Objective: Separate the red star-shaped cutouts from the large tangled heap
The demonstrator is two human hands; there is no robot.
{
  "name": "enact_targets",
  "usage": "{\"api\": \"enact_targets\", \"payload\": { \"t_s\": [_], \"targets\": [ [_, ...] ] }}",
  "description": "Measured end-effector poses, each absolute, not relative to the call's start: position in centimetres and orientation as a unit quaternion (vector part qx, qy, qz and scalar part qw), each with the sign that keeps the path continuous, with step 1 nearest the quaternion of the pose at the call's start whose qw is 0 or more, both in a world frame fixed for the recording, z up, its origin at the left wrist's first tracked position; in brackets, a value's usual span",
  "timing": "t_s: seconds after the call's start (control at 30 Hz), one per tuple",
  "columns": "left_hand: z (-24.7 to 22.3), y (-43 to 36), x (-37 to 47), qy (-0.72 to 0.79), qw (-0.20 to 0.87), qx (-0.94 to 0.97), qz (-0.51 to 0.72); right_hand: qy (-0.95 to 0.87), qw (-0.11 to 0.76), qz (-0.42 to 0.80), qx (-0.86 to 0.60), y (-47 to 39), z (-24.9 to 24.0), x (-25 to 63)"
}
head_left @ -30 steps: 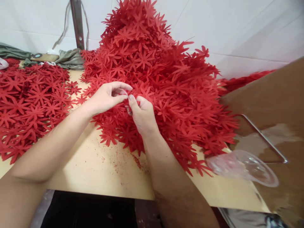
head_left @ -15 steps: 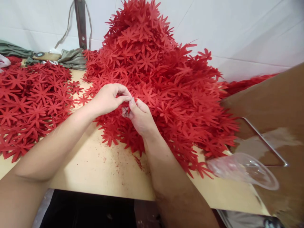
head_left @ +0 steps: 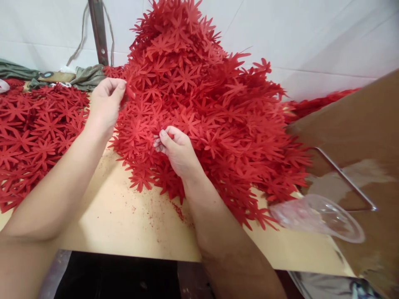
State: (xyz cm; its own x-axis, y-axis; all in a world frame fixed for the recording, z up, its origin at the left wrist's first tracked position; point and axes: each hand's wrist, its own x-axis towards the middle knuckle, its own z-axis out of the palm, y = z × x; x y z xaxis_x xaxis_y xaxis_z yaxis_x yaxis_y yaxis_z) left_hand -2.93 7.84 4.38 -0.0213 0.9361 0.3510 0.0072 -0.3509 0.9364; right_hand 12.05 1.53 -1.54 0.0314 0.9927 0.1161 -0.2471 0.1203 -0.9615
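My left hand (head_left: 107, 99) is raised at the left edge of a tall heap of red flower-shaped cutouts (head_left: 187, 79). Its thumb and forefinger pinch a red flower cutout (head_left: 130, 89), which blends into the heap behind it. Lower and to the right, my right hand (head_left: 177, 151) hovers in front of the heap. There the thumb presses toward the curled forefinger while the other fingers bend in below. A bit of red shows in that grip, too small to tell what it is.
Separate red cutouts (head_left: 40, 128) spread over the table's left side. Red crumbs dot the pale tabletop (head_left: 131, 224). A clear plastic cup (head_left: 324, 218) lies tipped at the right, beside a brown cardboard box (head_left: 352, 137) with a metal wire handle. A metal post (head_left: 99, 33) and grey cloth stand behind.
My hands were together at the fingertips in front of the heap. My left hand has moved up and left, away from the right one, which has stayed almost in place.
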Motion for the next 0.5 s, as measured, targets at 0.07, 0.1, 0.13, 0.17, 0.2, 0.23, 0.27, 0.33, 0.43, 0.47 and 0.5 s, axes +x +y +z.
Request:
{"api": "enact_targets", "payload": {
  "t_s": [0.07, 0.1, 0.13, 0.17, 0.2, 0.23, 0.27, 0.33, 0.43, 0.47, 0.5],
  "targets": [
    [4.1, 8.3, -3.4, 0.411, 0.395, 0.591, 0.571, -0.443, 0.599, 0.529, -0.405, 1.6, -1.6, 12.2],
    [3.8, 8.5, -3.4, 0.410, 0.386, 0.606, 0.562, -0.436, 0.605, 0.532, -0.401, 1.6, -1.6, 12.3],
    [3.4, 8.5, -3.2, 0.409, 0.372, 0.623, 0.554, -0.429, 0.610, 0.535, -0.397, 1.5, -1.5, 12.4],
    [3.1, 8.5, -2.9, 0.408, 0.354, 0.640, 0.547, -0.424, 0.613, 0.539, -0.393, 1.5, -1.5, 12.5],
    [2.8, 8.4, -2.5, 0.407, 0.336, 0.656, 0.539, -0.418, 0.614, 0.544, -0.391, 1.5, -1.5, 12.5],
    [2.6, 8.2, -2.1, 0.407, 0.324, 0.671, 0.528, -0.412, 0.614, 0.549, -0.390, 1.4, -1.4, 12.5],
    [2.5, 7.9, -1.8, 0.405, 0.319, 0.683, 0.517, -0.405, 0.613, 0.554, -0.392, 1.4, -1.4, 12.5],
    [2.6, 7.4, -1.3, 0.400, 0.330, 0.701, 0.490, -0.393, 0.610, 0.561, -0.400, 1.4, -1.4, 12.5],
    [3.0, 6.6, -1.1, 0.392, 0.354, 0.721, 0.448, -0.391, 0.606, 0.553, -0.416, 1.5, -1.4, 12.3],
    [3.1, 6.4, -1.1, 0.389, 0.357, 0.727, 0.439, -0.392, 0.607, 0.548, -0.421, 1.5, -1.4, 12.3],
    [3.2, 6.3, -1.1, 0.384, 0.360, 0.733, 0.431, -0.393, 0.610, 0.540, -0.427, 1.5, -1.4, 12.3]
  ]
}}
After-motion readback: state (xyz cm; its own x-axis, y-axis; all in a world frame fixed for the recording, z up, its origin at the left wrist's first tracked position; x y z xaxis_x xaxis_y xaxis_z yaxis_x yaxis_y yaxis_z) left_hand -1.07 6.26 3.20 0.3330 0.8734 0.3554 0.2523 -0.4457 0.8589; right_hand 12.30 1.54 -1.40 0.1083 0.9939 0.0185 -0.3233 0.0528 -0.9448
